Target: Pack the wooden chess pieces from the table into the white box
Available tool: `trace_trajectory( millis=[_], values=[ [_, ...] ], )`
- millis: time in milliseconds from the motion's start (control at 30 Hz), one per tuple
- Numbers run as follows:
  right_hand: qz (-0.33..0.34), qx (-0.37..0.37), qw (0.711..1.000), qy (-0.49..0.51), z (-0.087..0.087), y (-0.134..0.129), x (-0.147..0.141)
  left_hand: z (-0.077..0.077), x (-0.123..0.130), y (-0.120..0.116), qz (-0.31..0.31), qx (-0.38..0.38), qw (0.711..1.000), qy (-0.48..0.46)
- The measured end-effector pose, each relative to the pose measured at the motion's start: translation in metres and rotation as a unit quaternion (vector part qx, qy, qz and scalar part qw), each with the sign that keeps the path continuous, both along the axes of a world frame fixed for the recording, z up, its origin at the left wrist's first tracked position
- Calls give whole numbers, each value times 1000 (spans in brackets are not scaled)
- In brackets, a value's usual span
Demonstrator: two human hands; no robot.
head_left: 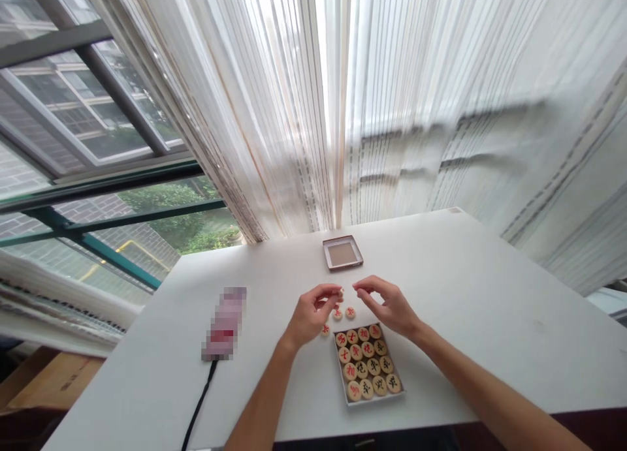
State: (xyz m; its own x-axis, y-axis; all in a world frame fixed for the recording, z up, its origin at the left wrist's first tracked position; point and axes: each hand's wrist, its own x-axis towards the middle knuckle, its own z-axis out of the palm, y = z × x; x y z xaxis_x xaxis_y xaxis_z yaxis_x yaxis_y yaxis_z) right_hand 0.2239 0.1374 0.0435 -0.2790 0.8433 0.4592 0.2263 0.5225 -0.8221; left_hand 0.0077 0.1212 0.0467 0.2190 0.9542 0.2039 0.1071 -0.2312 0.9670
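Observation:
My left hand [313, 311] pinches a small round wooden piece [341, 294] between thumb and fingertips. To its right my right hand [385, 301] is held just above the table, thumb and index finger apart, nothing visible between them. Below the hands lie loose round pieces with red characters, one [350, 312] in the middle, one [337, 314] beside it and one [325, 329] by the left wrist. Nearer me stands an open box [376, 399] filled with rows of round pieces marked in red or black.
A shallow box lid [343, 253] lies beyond the hands on the white table [274, 399]. At the left is a pixelated pinkish object [225, 324] with a black cable [200, 402]. Curtains [304, 111] and a window stand behind; a cardboard box [59, 379] is at lower left.

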Motion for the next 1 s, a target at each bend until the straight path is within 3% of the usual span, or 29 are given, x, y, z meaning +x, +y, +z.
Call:
trace_trajectory(
  millis=[167,300,400,567,667,1000],
  values=[
    [65,-63,996,9,13,-44,2,0,15,-50,-5,-11,1000,-8],
    [67,-116,990,38,6,-79,0,-8,25,-78,3,-23,1000,-9],
    [53,-140,988,28,-1,-94,1,-15,24,-91,30,12,999,44],
    [6,-180,984,-8,-14,-108,7,-31,14,-109,131,72,975,162],
    [-32,-204,978,-30,-21,-114,7,-39,14,-117,137,67,966,209],
    [-99,-150,969,-167,-33,-119,-12,-46,16,-118,118,78,954,266]
  ],
)
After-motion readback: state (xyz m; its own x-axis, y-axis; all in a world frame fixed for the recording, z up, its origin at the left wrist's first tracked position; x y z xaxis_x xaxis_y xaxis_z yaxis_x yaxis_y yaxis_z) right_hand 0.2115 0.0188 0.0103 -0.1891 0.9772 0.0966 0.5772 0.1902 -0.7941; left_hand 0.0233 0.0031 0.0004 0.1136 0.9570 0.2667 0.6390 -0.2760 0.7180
